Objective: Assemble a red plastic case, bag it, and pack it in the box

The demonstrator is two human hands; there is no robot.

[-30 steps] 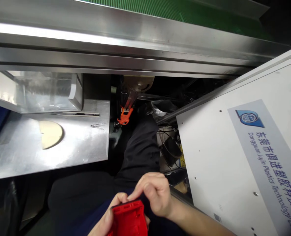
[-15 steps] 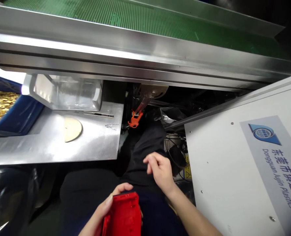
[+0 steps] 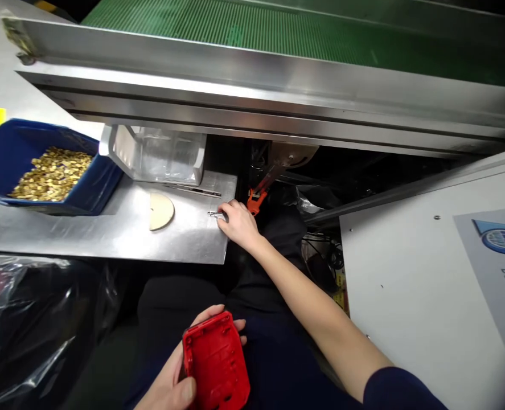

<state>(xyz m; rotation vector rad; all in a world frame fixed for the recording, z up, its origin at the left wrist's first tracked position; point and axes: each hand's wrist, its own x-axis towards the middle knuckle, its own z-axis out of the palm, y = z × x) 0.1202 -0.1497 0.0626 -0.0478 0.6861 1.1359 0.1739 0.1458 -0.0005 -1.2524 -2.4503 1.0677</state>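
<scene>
My left hand (image 3: pixel 173 373) is wrapped around a red plastic housing (image 3: pixel 218 364), an open shell with its hollow side facing up, thumb on its near edge. At the right end of the metal table, my right hand (image 3: pixel 241 225) has its fingers closed around one end of a small slim metal tool (image 3: pixel 214 214). The tool's other end sticks out to the left, and its exact kind cannot be made out. Just beyond that hand hangs an orange air blow gun (image 3: pixel 256 201). To the left on the table lie a pale half-round disc (image 3: pixel 161 211) and a thin dark-and-silver knife-like strip (image 3: pixel 198 191).
A blue bin (image 3: pixel 102 185) with many small brass-coloured parts stands at left, beside a clear plastic bin (image 3: pixel 167 156). A metal-sided green conveyor (image 3: pixel 278 40) runs across the back. On the right is a white panel (image 3: pixel 397 273); clear plastic sheeting (image 3: pixel 42 319) lies lower left.
My right hand has moved from above my lap forward and left to the table and closed on the small tool. The red housing stays in my left hand, now turned slightly. The view has shifted left.
</scene>
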